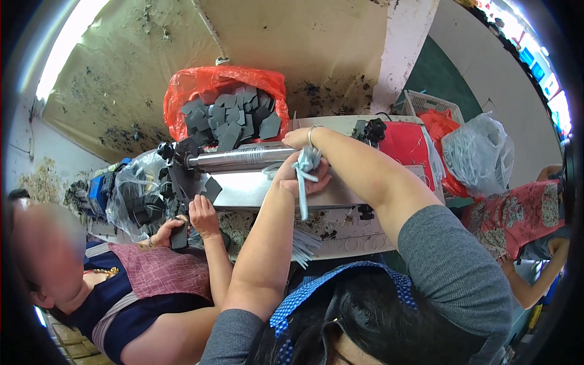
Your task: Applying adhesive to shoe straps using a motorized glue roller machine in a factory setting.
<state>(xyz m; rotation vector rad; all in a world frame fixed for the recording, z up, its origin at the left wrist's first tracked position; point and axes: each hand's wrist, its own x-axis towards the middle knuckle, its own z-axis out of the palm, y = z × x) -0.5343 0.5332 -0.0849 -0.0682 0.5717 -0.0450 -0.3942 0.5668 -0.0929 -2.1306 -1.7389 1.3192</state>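
Note:
A bundle of thin pale blue-grey strips lies in my left hand, whose fingers curl around it in front of the rollers. Several strip ends hang down over the fingers. My right hand, with a bracelet at the wrist, reaches to the far side of the shiny metal roller of a bench machine. It is close to the roller's right part; whether it grips something there I cannot make out, as its fingertips are mostly hidden. More pale strips hang below the machine's front edge.
A red plastic bag of dark grey flat pieces stands behind the roller. At my left a co-worker's hands handle dark pieces by the machine. A clear bag of pale strips is at the right, near another person. A black knob sticks up.

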